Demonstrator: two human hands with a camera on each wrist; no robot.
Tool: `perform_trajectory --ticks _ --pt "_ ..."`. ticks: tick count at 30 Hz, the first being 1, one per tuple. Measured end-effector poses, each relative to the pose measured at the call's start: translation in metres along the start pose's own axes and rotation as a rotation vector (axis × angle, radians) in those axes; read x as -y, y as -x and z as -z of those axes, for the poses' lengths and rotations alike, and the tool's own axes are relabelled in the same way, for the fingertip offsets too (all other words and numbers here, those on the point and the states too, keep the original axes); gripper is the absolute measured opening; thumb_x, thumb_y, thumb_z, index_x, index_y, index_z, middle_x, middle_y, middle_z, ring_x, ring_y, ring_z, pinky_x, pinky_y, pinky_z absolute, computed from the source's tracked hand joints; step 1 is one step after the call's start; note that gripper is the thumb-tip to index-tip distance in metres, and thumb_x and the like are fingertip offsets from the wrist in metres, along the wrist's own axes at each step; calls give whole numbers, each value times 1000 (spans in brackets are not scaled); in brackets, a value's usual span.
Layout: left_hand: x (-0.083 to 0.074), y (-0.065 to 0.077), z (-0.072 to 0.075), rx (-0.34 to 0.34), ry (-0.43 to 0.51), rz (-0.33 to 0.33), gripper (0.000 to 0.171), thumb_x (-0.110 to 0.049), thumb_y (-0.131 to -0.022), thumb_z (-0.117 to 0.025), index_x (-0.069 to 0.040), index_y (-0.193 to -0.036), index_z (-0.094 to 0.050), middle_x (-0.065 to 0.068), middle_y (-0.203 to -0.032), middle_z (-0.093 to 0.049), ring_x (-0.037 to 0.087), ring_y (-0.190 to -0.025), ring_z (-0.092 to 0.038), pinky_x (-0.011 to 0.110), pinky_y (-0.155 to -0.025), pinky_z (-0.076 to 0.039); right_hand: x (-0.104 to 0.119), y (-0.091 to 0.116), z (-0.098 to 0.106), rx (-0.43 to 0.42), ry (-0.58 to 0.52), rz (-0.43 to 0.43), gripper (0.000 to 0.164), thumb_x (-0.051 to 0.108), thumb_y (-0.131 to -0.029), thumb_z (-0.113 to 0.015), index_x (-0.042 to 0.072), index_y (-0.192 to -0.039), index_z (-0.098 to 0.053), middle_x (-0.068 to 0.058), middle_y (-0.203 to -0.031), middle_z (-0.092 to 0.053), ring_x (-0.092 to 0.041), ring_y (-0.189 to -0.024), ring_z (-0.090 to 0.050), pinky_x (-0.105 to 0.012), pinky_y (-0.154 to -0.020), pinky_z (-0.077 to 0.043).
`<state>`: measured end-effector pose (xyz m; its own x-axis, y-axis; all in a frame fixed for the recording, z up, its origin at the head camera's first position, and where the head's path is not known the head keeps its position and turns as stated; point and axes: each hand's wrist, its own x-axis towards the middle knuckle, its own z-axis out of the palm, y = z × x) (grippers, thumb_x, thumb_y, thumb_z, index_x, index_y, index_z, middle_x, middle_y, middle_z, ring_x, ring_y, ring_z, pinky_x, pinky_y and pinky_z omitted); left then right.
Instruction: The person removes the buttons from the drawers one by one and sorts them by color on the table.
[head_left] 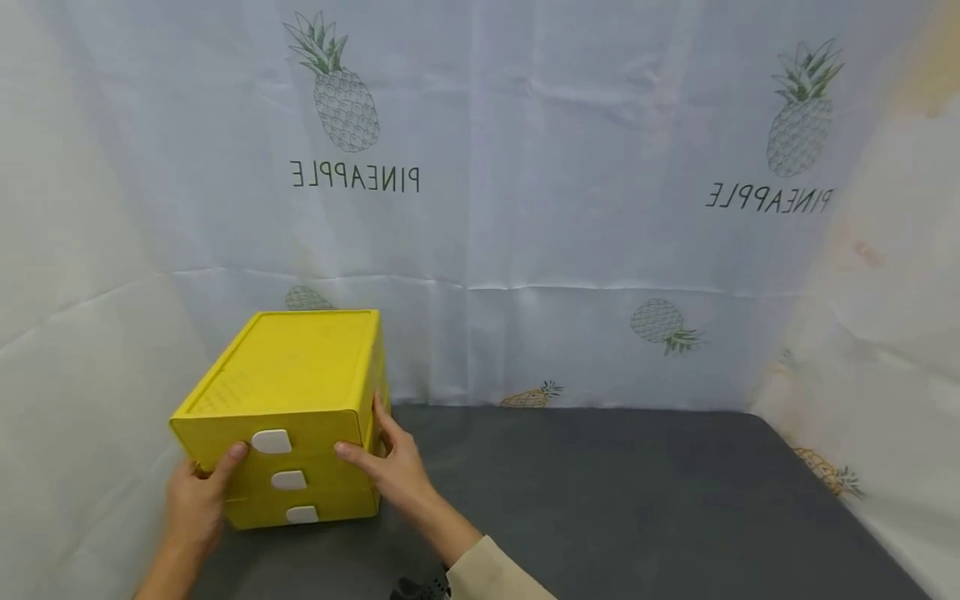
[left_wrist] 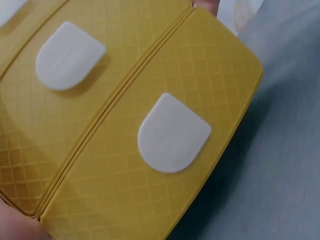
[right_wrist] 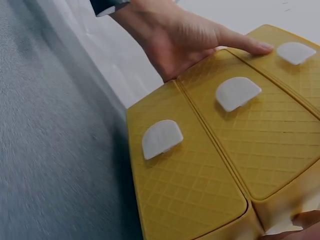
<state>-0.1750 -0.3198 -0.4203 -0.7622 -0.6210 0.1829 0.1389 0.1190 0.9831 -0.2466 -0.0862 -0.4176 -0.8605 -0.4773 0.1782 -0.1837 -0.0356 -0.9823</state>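
A yellow three-drawer storage box (head_left: 285, 367) with white tab handles stands at the left of the dark table. My left hand (head_left: 197, 500) grips its left side, the thumb lying on the front and the other fingers hidden behind the edge. On the opposite side my right hand (head_left: 401, 467) holds the front corner, thumb on the top drawer and fingers along the side wall. All three drawers are closed. The left wrist view shows the drawer fronts close up, with a lower white handle (left_wrist: 174, 134). In the right wrist view the left thumb presses the front near another handle (right_wrist: 239, 94).
The dark grey tabletop (head_left: 600, 500) extends to the right of the box. Behind it hangs a pale curtain (head_left: 525, 208) printed with pineapples, and more of the fabric encloses both sides. A beige sleeve (head_left: 495, 571) covers the right forearm.
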Motion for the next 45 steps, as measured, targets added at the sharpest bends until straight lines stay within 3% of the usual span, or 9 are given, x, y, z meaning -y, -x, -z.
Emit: perform_trajectory --ticks 2,9,16,24,32,38,45 --pt "-4 3 -11 3 -1 -13 16 -16 -96 -69 -27 -100 -58 -23 -82 -60 -6 -73 -56 10 -63 -46 5 4 10 -11 3 14 86 52 -91 -71 40 -159 -19 2 -169 -21 -34 -155 -26 -55 -118 -38" --pt "-18 13 -46 85 -142 -67 14 -21 -99 -65 -23 -108 -54 -26 -84 -59 -7 -73 -61 14 -62 -53 15 17 42 -60 -38 36 87 44 -94 -70 34 -161 -16 -6 -166 -30 -34 -151 -34 -52 -110 -48" --pt "-24 25 -78 144 -168 -77 21 -26 -100 -64 -18 -116 -53 -26 -88 -57 -7 -77 -60 16 -65 -54 21 29 74 -107 4 58 82 41 -96 -68 37 -160 -18 -5 -167 -28 -36 -152 -33 -54 -108 -49" --pt "-30 45 -118 131 -109 -162 26 -24 -97 -69 -9 -115 -58 -16 -90 -59 -1 -76 -62 15 -66 -53 30 43 109 -143 29 94 75 34 -100 -65 36 -161 -21 -5 -167 -30 -35 -150 -36 -53 -109 -48" --pt "-36 56 -151 241 -28 -157 27 -24 -96 -70 -9 -116 -60 -15 -90 -62 2 -76 -65 19 -67 -56 35 60 143 -208 72 72 65 30 -101 -63 37 -158 -32 -4 -157 -45 -33 -138 -51 -51 -105 -50" --pt "-38 66 -174 304 47 -174 25 -21 -96 -70 -9 -116 -62 -15 -91 -64 5 -77 -66 21 -68 -56 33 71 169 -271 103 49 57 28 -102 -62 28 -154 -41 -10 -142 -57 -27 -121 -60 -47 -98 -53" --pt "-37 77 -206 362 135 -182 25 -18 -95 -71 -10 -118 -66 -9 -96 -64 8 -81 -65 21 -71 -55 31 82 201 -350 85 40 47 24 -103 -60 21 -148 -49 -13 -134 -61 -23 -111 -63 -44 -94 -56"
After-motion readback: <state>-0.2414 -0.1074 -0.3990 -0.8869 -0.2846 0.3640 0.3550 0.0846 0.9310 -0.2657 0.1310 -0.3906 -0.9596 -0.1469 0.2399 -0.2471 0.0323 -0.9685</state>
